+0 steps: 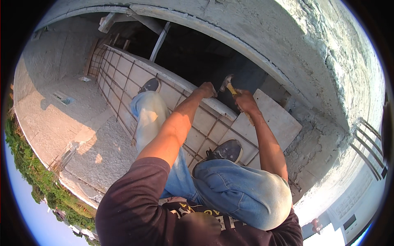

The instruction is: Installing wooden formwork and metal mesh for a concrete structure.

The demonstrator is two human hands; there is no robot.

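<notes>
My right hand (246, 101) is closed around the yellow handle of a hammer (228, 84), its metal head raised beside the dark opening. Just left of the hammer, my left hand (207, 89) is closed at the upper edge of a long pale board (174, 79). Whatever its fingers may pinch is too small to make out. The board runs along the border of a grid of rusty reinforcing bars (129, 74) laid over pale panels. My dark shoes (227, 151) rest on this grid, and my knees are bent.
A loose pale sheet (279, 121) lies to the right of my right hand. Beyond the board is a dark opening (197, 53) with a slanting prop (160, 41). A rough concrete beam (283, 53) curves overhead to the right. Bare bars (367, 147) jut out at far right.
</notes>
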